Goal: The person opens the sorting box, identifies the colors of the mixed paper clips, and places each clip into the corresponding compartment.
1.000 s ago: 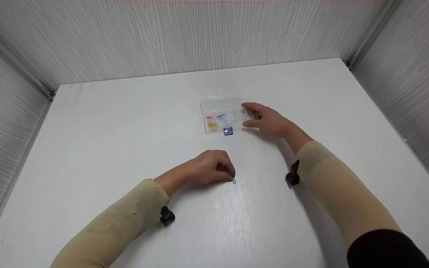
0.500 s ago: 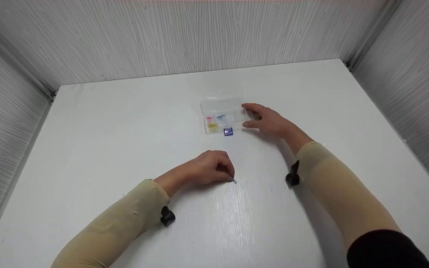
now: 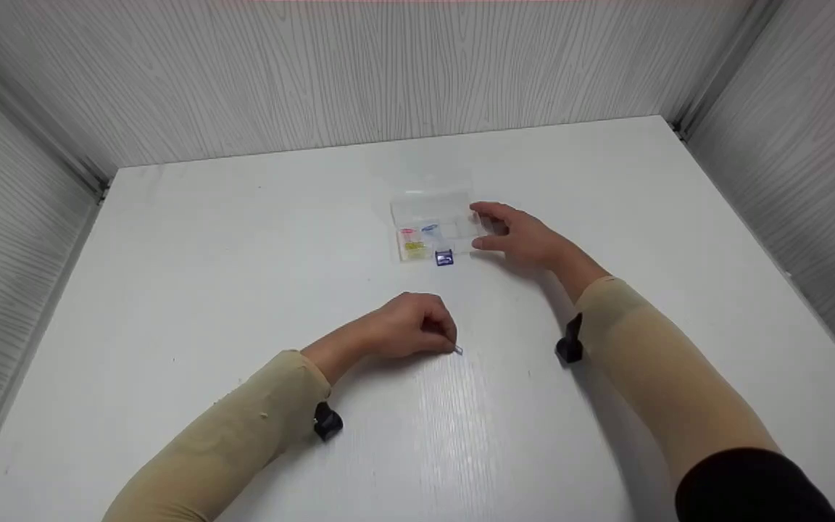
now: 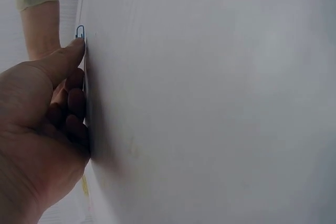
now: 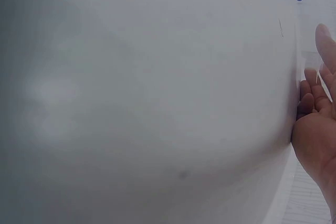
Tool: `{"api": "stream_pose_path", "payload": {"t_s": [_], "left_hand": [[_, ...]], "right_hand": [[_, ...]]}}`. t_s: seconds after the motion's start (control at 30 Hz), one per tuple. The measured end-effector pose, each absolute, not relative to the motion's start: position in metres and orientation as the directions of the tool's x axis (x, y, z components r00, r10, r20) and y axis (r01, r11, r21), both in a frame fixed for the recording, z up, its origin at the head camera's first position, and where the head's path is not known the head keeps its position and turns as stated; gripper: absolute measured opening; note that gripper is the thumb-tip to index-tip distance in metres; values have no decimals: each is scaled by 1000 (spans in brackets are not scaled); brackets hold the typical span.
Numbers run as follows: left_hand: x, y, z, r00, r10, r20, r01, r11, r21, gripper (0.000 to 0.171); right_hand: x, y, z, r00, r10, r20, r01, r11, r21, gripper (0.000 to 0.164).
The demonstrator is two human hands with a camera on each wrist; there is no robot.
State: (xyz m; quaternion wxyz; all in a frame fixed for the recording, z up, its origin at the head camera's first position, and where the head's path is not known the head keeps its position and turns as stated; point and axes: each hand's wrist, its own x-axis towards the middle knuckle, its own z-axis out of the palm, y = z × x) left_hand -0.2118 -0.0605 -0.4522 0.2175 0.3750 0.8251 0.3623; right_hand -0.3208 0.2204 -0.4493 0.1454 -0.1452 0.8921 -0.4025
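Observation:
My left hand (image 3: 417,326) pinches a small paper clip (image 4: 80,31) between thumb and fingers, low over the white table. The clip's looped end sticks out past the thumb tip in the left wrist view. Farther back lies a clear plastic compartment box (image 3: 465,229), its lid (image 3: 428,206) raised at the back. Pink, yellow and blue small items (image 3: 413,241) fill compartments on its left. A purple clasp (image 3: 444,257) shows at the front edge. My right hand (image 3: 526,235) holds the box's right end, thumb in front and fingers behind.
The white table (image 3: 243,254) meets a pale wood-grain panel (image 3: 388,72) at the back, with similar panels at left and right. A black wrist camera (image 3: 570,348) sits on the right sleeve and another camera (image 3: 327,422) on the left.
The paper clip has turned in my left fingers, its free end swinging slightly right and up. Both hands and the box stay in place.

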Motion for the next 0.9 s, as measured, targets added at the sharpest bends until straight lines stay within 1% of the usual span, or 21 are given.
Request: {"api": "stream_pose_path", "payload": {"t_s": [0.17, 0.3, 0.43, 0.63, 0.73, 0.9], "left_hand": [[-217, -61, -444, -655, 751, -85, 407, 446, 798, 4], [-229, -63, -434, -705, 709, -30, 406, 437, 803, 5], [-247, -65, -420, -775, 630, 52, 413, 443, 796, 7], [-275, -67, -404, -876, 469, 113, 356, 471, 807, 10], [-287, -67, -403, -905, 409, 119, 325, 482, 814, 9], [-304, -64, -410, -931, 348, 107, 283, 507, 814, 9]], "right_hand": [[-321, 220, -450, -917, -372, -146, -136, 634, -761, 74], [-322, 221, -451, -915, -377, -141, -145, 635, -758, 74], [-321, 221, -451, -917, -371, -146, -147, 653, -743, 74], [-320, 219, -449, -921, -358, -153, -133, 659, -740, 73], [-321, 219, -449, -921, -356, -161, -125, 658, -742, 73], [-321, 218, -449, -916, -369, -160, -129, 645, -753, 72]]}}
